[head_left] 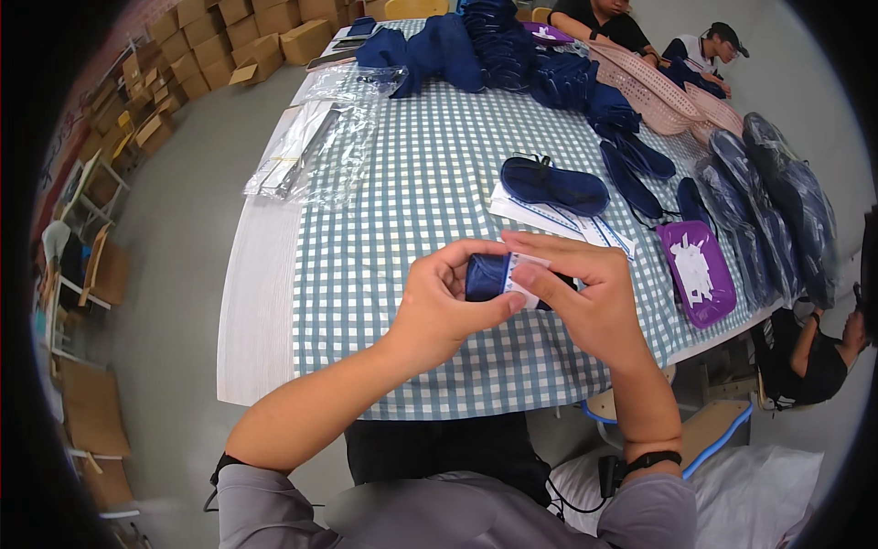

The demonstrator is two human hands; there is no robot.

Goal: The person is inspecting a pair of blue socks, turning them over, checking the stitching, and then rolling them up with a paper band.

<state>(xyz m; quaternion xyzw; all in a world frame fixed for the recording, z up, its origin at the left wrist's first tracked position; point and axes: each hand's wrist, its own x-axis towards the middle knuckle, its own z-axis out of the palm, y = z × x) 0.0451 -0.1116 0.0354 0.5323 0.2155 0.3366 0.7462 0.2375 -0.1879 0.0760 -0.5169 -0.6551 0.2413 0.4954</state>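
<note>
Above the near part of the table, my two hands hold a rolled-up navy fabric bundle [485, 277] with a white paper band [517, 291] around it. My left hand [434, 295] curls around the bundle's left end, its thumb along the lower side. My right hand [599, 297] closes over the right end, its thumb pressed on the band. The right end is mostly hidden by my fingers. Just beyond lies a flat navy piece shaped like a sleep mask [555, 187], with a black cord, on white paper strips with blue print [540, 215].
A purple tray [724, 297] holding white slips stands at right, beside plastic-wrapped navy bundles [786, 201]. Navy pieces [498, 55] pile at the far side, near pink perforated baskets [640, 91]. Clear plastic bags [320, 156] lie at left. Other people sit beyond and at right.
</note>
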